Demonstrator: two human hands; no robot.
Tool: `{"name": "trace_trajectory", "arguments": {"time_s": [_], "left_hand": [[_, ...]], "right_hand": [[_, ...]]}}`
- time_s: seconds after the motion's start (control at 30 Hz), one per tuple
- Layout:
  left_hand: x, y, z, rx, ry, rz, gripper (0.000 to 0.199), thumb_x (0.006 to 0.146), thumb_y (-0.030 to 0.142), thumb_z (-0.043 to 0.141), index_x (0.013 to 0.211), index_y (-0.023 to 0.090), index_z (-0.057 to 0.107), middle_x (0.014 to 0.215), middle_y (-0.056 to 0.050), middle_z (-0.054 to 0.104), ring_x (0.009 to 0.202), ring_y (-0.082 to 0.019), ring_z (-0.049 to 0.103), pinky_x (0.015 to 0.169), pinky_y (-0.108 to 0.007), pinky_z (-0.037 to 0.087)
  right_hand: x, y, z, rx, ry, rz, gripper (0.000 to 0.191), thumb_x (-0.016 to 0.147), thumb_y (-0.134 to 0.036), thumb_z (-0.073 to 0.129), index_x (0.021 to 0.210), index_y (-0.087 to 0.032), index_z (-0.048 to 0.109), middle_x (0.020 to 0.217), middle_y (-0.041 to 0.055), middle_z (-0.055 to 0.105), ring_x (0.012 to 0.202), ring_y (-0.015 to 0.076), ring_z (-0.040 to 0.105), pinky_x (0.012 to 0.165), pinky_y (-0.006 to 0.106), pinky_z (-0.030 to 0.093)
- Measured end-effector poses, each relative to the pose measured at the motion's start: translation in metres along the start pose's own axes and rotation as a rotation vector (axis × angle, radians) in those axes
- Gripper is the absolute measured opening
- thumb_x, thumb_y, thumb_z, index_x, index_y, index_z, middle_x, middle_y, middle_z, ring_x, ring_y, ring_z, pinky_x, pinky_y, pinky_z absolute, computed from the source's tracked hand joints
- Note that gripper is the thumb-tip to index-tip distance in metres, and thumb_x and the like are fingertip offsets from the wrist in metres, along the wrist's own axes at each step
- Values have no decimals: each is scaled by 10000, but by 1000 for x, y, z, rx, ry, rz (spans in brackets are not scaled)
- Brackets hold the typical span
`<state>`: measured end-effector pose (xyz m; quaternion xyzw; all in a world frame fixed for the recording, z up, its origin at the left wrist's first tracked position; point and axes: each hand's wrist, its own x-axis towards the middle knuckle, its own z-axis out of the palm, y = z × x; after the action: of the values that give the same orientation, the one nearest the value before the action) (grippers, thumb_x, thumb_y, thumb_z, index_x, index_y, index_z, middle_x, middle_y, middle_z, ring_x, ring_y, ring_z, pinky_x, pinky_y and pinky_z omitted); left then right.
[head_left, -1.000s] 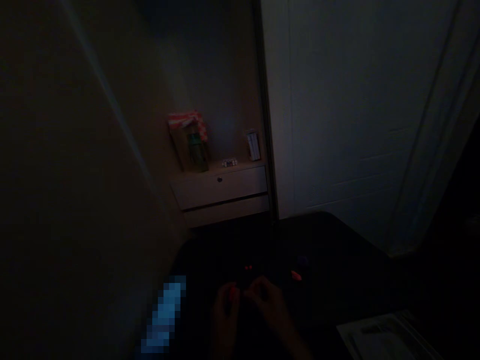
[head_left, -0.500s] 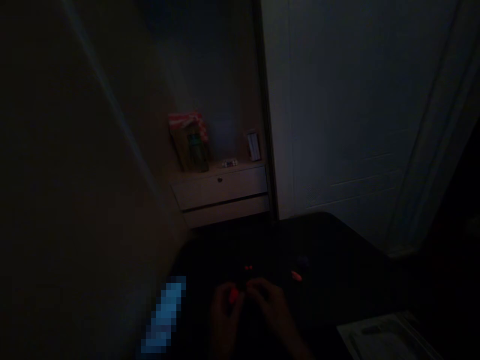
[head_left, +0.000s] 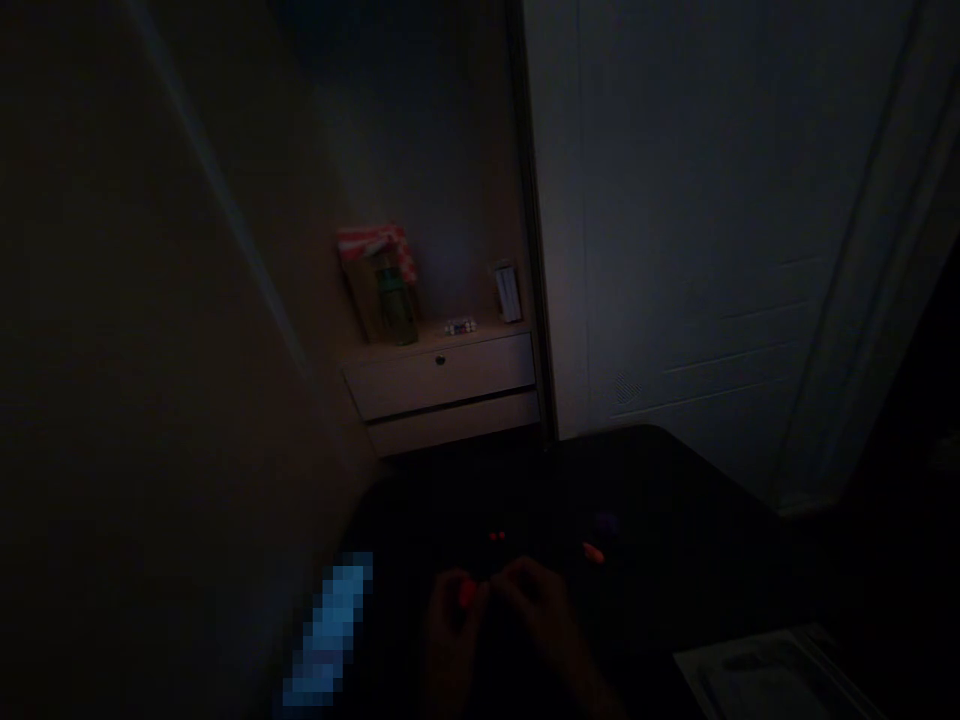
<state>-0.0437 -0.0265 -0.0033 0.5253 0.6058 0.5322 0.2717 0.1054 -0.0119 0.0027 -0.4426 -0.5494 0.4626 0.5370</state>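
The room is very dark. My left hand (head_left: pixel 450 620) is curled around a bright red lump (head_left: pixel 466 593) that looks like modelling clay. Beside it, my right hand (head_left: pixel 536 600) has thumb and fingertips pinched together close to the left fingertips; whatever is in that pinch is too dark to see. Just beyond the hands, two tiny red balls (head_left: pixel 497 536) lie side by side on the black table (head_left: pixel 645 470). Right of my right hand lie an orange-red piece (head_left: pixel 593 553) and a dim purple lump (head_left: pixel 606 524).
A pale sheet or booklet (head_left: pixel 772 670) lies at the table's near right. A blurred-out blue glowing patch (head_left: pixel 328 630) is at the left. Beyond the table, a shelf above drawers (head_left: pixel 450 380) holds a green bottle (head_left: pixel 396 305), a red-and-white patterned item (head_left: pixel 371 240) and small boxes (head_left: pixel 508 292).
My right fingertips have shifted slightly, and the red speck that showed at them is no longer visible. The left hand keeps the red lump almost in place.
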Motion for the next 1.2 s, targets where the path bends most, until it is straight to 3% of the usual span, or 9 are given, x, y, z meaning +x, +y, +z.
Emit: {"name": "trace_trajectory", "arguments": {"time_s": [0.17,0.33,0.53,0.73,0.93,1.2], "left_hand": [[1,-7,0,17,2,-8,604,738,743,651,989,194,663,936,-63,711,894,-238,665,849,-357,529],[2,-11,1,-10,-9,-1,607,771,731,622,1046,192,668,1007,-87,726,953,-257,679,883,-389,534],[3,-12,1,-10,-13,12,603,787,720,617,1050,180,676,991,-93,732,929,-255,693,855,-381,550],[2,-14,0,0,-29,18,556,811,690,611,1047,192,683,989,-84,742,939,-257,699,870,-383,549],[2,-12,0,17,-35,14,580,801,712,600,1037,189,685,1009,-92,738,971,-267,693,900,-398,539],[1,-1,-1,6,-16,-7,655,732,786,612,981,188,709,957,-93,749,916,-267,703,868,-393,552]], "right_hand": [[1,4,-1,1,-5,-38,335,850,-531,683,854,-202,746,830,38,759,823,233,686,746,301,504],[3,18,0,32,-15,-42,471,912,-619,572,1029,-198,749,891,70,782,824,239,707,785,337,522],[5,16,0,53,0,-55,566,919,-677,512,1113,-194,735,797,54,752,755,219,693,736,327,534],[3,9,-1,29,-19,-27,363,854,-545,681,946,-206,770,883,49,774,859,243,700,772,311,515],[2,5,1,-8,-9,1,301,823,-482,718,744,-191,720,707,1,702,715,192,630,651,262,467],[2,10,-1,-16,-14,-63,408,880,-594,641,851,-212,783,887,55,781,881,254,698,811,324,510]]}}
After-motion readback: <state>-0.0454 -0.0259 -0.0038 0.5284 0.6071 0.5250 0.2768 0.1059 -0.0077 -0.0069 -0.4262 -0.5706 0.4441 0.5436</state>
